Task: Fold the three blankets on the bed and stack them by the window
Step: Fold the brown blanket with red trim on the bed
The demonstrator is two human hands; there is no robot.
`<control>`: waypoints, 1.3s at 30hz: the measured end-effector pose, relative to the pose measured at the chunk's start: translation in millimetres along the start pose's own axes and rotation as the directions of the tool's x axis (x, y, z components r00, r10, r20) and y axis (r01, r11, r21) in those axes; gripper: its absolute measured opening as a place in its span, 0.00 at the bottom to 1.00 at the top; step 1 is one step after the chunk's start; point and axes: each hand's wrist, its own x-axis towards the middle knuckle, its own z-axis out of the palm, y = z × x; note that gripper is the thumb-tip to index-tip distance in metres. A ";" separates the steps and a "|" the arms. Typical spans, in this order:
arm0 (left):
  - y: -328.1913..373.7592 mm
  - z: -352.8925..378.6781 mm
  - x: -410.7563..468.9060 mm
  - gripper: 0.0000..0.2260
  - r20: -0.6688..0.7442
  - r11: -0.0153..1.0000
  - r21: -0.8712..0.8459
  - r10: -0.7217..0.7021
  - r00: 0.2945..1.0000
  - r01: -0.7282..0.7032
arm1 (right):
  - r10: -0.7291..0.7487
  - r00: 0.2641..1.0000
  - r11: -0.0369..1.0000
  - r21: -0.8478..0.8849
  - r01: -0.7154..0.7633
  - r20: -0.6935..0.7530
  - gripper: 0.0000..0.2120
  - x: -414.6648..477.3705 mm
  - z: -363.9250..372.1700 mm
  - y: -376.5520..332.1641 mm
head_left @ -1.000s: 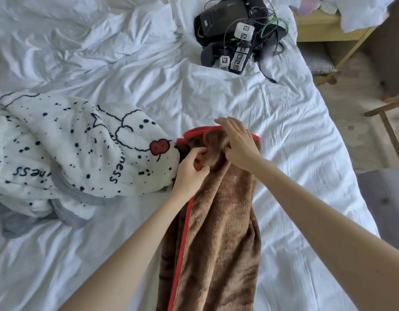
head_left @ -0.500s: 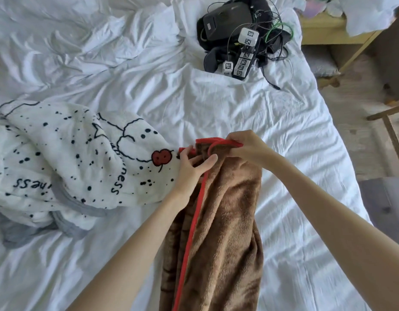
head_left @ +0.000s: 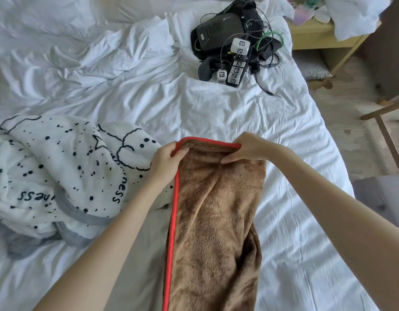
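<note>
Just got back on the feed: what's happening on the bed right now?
A person is working on the brown blanket. The left hand pinches its red-trimmed corner; the right hand grips the far edge, holding it spread over the white bed. The spotted white blanket lies crumpled beside it, unfolded.

You have a brown blanket [head_left: 216,209] edged in red trim [head_left: 172,232], and beside it a white blanket [head_left: 59,167] scattered with black dots, black outline drawings and lettering, with a grey border. The bed sheet [head_left: 149,97] is white. Near its far edge lies black gear [head_left: 225,34] with a green cable.
</note>
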 end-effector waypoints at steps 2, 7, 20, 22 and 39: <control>-4.0 -1.8 11.2 0.16 -0.060 0.999 0.036 0.002 0.998 0.000 | -0.034 0.986 0.999 -0.001 0.034 -0.161 0.25 4.8 -2.0 3.9; -40.6 0.0 25.3 0.17 -0.075 0.961 0.163 -0.212 0.974 0.222 | 0.025 0.999 0.996 -0.088 -0.028 -0.044 0.08 12.5 16.2 30.7; -37.7 13.6 73.7 0.14 -0.125 0.960 0.083 -0.255 0.959 0.266 | 0.399 0.848 0.754 0.651 -0.088 -0.349 0.08 38.9 12.3 57.1; -35.1 19.2 63.5 0.13 -0.050 0.945 -0.059 -0.324 0.945 0.321 | 0.372 0.879 0.822 0.546 -0.163 -0.298 0.18 35.7 20.6 56.2; -16.9 31.2 -33.7 0.11 0.110 0.988 -0.083 -0.119 0.987 0.129 | -0.175 0.970 0.958 -0.254 0.129 -0.168 0.05 -83.7 81.5 50.8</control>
